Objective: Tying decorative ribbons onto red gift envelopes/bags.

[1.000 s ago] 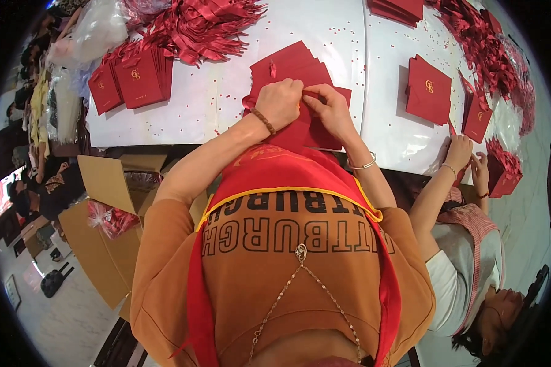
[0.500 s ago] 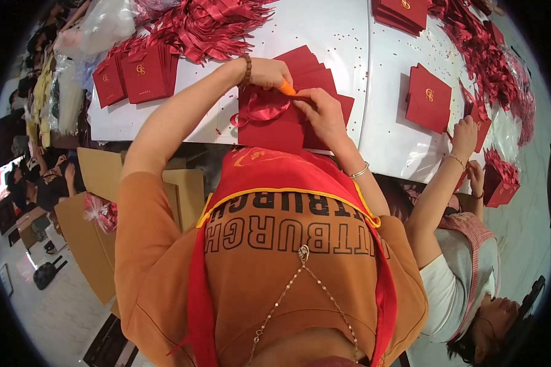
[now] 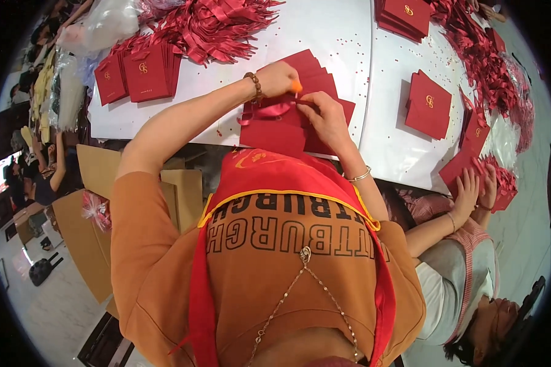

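Note:
In front of me, several flat red paper bags (image 3: 272, 136) lie fanned out on the white table. My left hand (image 3: 278, 79) is closed around a small orange-handled tool (image 3: 296, 86). A thin tip shows below its handle, over the upper edge of the top bag; its kind is unclear. Close by on the right, my right hand (image 3: 324, 121) pinches the edge of that bag between thumb and fingers. A loop of shiny red ribbon (image 3: 269, 111) hangs over the bag beneath my left hand.
A heap of red ribbons (image 3: 217, 27) and standing red bags (image 3: 150, 73) occupy the table's far left. Another bag stack (image 3: 429, 105) lies to the right. There a co-worker's hands (image 3: 468, 192) handle red bags. Open cardboard boxes (image 3: 95, 238) stand at my left.
My left hand has risen slightly and turned, so the orange handle now points more downward. My right hand keeps its pinch. The co-worker's hands have moved nearer and hold a red bag.

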{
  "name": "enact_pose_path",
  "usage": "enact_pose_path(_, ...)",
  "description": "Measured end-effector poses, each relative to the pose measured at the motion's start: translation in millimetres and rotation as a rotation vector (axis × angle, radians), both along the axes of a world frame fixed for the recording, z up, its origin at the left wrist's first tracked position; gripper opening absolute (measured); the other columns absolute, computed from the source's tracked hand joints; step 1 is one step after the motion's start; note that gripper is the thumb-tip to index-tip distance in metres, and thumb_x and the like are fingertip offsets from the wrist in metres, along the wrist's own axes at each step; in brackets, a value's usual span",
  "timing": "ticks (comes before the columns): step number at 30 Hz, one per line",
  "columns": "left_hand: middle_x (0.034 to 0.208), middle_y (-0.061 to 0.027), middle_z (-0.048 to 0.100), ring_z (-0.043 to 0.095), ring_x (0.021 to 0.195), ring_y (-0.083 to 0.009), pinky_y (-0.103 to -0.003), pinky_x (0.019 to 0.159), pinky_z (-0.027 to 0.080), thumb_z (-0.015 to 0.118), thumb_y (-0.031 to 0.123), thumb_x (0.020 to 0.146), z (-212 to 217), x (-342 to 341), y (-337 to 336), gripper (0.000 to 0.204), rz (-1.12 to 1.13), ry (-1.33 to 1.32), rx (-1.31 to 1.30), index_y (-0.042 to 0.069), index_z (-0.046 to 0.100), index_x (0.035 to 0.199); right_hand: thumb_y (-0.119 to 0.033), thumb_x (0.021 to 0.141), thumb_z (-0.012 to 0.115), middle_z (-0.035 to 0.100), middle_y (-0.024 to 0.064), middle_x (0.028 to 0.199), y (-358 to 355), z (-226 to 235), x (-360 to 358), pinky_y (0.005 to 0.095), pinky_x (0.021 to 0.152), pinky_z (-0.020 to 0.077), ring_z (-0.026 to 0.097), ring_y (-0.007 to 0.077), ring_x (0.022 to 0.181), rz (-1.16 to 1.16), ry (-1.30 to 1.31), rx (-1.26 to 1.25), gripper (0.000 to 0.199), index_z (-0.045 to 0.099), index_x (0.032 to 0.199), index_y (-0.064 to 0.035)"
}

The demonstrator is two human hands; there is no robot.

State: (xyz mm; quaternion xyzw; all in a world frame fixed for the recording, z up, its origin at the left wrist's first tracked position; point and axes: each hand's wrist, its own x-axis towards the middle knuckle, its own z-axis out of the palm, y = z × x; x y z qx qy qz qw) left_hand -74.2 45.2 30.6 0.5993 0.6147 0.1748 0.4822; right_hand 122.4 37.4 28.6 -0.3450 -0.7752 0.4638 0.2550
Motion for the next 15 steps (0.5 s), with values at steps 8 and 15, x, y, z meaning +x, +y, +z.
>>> enact_pose_path(8,0.065,0.0033,0.051,0.044,0.058,-0.004,-0.021,0.049,0.034,0.052,0.02,0.086,-13.2,-21.8,-2.4,0.017,0.292,-0.201,-0.127,0.005,0.057,0.081,-0.008,0.079,0.062,0.058,0.0124,0.082,-0.4,2.0,-1.1,0.0325,0.063,0.0452,0.057,0.0266,0.071,0.038,0.041,-0.026,0.016,0.059,0.093,-0.0014)
enact_pose_path(15,0.065,0.0018,0.052,0.045,0.057,-0.0066,-0.022,0.051,0.037,0.051,0.02,0.087,-6.2,-3.9,1.9,0.016,0.323,-0.073,-0.001,0.005,0.056,0.083,-0.01,0.079,0.063,0.059,0.0145,0.077,-2.6,4.5,-1.4,0.0311,0.058,0.0438,0.053,0.0253,0.06,0.038,-0.018,-0.075,0.025,0.055,0.102,-0.003)
